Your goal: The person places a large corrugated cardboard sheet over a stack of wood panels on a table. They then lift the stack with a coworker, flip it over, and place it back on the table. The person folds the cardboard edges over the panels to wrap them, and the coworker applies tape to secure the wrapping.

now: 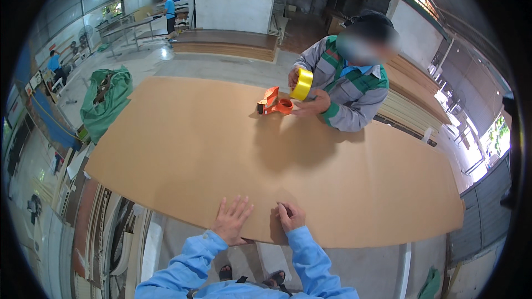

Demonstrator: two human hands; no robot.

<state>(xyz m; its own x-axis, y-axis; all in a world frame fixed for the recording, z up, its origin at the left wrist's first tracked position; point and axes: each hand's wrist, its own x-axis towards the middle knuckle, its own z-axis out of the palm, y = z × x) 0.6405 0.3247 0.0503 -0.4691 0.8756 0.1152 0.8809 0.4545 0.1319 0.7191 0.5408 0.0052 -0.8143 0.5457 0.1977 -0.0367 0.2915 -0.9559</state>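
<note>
A large brown cardboard sheet (188,133) spreads out in front of me. My left hand (231,221) lies flat on its near edge, fingers spread. To its right, my right hand (291,217) rests on the same sheet with its fingers curled in; a dark spot shows between them, too small to name. Across the sheet, a co-worker's hands hold a roll of yellow tape (302,84). Just beside those hands, an orange tape dispenser (275,104) sits on the cardboard.
The co-worker (354,83) stands at the far side in a grey and green jacket. A green sack (106,99) is at the far left. Stacked boards (227,45) lie behind the sheet, with more board stacks (413,88) behind the co-worker. Long strips (105,232) stand at the near left.
</note>
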